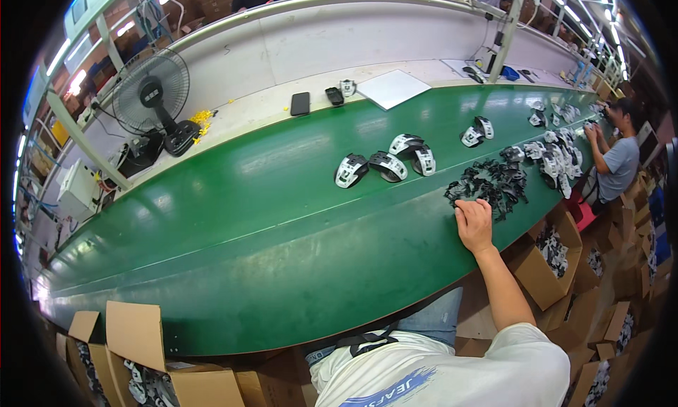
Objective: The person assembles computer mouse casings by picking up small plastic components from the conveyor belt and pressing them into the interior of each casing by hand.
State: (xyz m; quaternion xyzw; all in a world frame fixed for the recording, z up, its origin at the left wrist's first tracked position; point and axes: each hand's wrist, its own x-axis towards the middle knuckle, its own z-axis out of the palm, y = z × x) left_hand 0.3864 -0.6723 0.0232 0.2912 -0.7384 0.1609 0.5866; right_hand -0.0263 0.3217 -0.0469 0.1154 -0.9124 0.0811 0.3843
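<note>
The person's right grip [474,223] sits at the left rim of a loose pile of small black plastic parts [494,184], fingers bent down against it; I cannot tell whether a piece is pinched there. The left grip is out of view. The pile lies on the near strip of the long green desk [282,266], between the lengthwise seam and the near edge, and the right forearm crosses that edge.

Room for moving is widest leftward, where smooth green surface runs toward the desk's left end. On the right it is tight: a heap of white plastic parts [558,160] adjoins the pile, with a co-worker [621,152] beyond. Past the seam, four curved black-and-white shells [388,167] sit bunched together, ahead and left of the grip. A white panel [393,89] overlaps the far edge. Just off the near edge, right of the forearm, stands an open cardboard box [533,280].
</note>
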